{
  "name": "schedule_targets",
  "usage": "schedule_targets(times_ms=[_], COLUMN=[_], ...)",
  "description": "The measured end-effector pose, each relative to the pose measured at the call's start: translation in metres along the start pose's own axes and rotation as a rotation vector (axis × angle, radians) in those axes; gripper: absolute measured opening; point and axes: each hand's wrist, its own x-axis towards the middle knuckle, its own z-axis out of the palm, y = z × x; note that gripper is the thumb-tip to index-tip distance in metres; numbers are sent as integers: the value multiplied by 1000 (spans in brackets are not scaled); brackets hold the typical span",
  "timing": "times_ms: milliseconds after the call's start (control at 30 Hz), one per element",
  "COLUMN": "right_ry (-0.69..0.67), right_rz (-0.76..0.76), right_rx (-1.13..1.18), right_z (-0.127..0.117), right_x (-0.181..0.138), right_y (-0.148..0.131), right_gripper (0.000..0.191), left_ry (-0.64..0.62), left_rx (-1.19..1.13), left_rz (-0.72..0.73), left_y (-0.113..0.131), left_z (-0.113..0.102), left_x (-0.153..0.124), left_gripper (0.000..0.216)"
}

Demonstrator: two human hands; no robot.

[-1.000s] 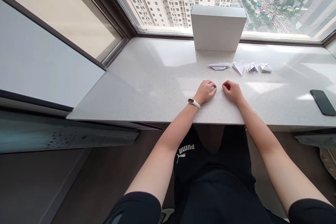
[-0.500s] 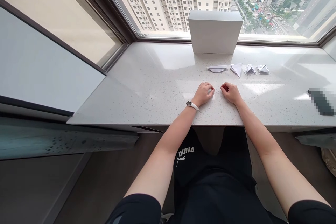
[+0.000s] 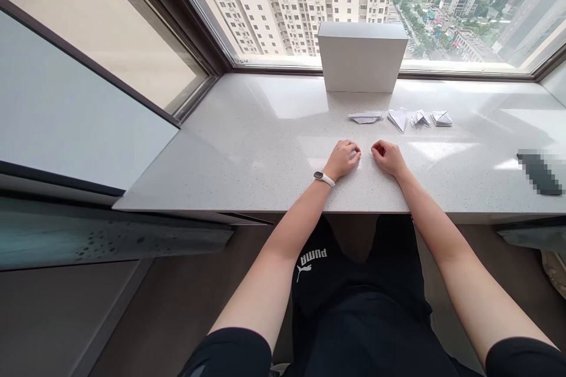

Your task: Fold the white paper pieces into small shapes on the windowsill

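Well to the left of the white box (image 3: 360,62), a pale panel (image 3: 66,100) and a dark brown window frame (image 3: 194,29) slant in toward a speckled white sill (image 3: 247,153). The box stands upright on this sill beside the window, with a tall apartment block (image 3: 283,0) outside behind it; right of the box, the glass shows a street with trees. Far to the box's right and nearer the person lies a dark object (image 3: 540,172), blurred into blocks.

Nearer the person than the box, the left hand (image 3: 344,158) rests on the sill, loosely curled, thumb and fingertips close together. A long, flat folded paper (image 3: 365,119) lies just in front of the box. The right hand (image 3: 388,156), on the box's near side too, is half closed, fingers bent inward; whether either palm hides anything, I cannot tell. By the box's near right corner lies a fan-shaped paper (image 3: 398,119), then, farther right, a many-pointed paper (image 3: 420,118) and a squarish paper (image 3: 442,118) with crossing creases.

The wristband (image 3: 324,178) is a smooth white strip with a dark rounded face. The box is rectangular, plain-faced and straight-edged. The sill is glossy, catching bright patches to either side of the box; all four papers are white, sharply creased and layered.
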Motion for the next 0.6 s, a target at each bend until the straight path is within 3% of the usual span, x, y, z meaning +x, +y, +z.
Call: schedule_targets(times_ms=[600], right_ry=[-5], right_rz=[1], right_rx=[-7], right_z=[0], right_x=[-1], right_y=[-3], right_gripper=[10], left_ry=[6], left_rx=[-6], left_rz=[-5], left_y=[0], left_z=[0], left_x=[-1], left_gripper=[17])
